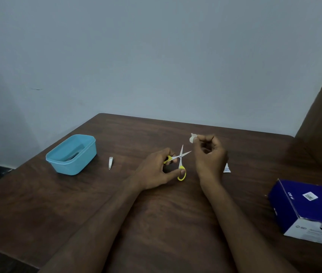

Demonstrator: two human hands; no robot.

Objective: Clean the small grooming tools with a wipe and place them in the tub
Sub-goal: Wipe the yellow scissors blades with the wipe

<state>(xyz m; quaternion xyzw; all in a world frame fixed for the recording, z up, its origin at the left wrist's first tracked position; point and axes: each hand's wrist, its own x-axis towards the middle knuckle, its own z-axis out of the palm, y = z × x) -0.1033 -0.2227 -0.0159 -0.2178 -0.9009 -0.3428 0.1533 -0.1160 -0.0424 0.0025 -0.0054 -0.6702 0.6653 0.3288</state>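
I see the light-blue plastic tub (71, 154) far left on the dark wooden table (57, 203), a small metal nail clipper (110, 162) beside it. My left hand (156, 172) grips the opened yellow-handled scissors (180, 162). My right hand (209, 154) pinches a small white wipe (193, 138) just above the blades. A blue-and-white cardboard box (307, 211) sits far right.

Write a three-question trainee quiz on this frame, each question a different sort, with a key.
1. True or false: the small yellow-handled scissors lie shut in the light blue plastic tub.
2. Which hand pinches the small white wipe? A) left hand B) right hand
3. Fill in: the small silver nail clipper lies on the dark wooden table between the tub and the ____ hand.

Key: 1 false, the left hand holds them with blades open; 2 B; 3 left.
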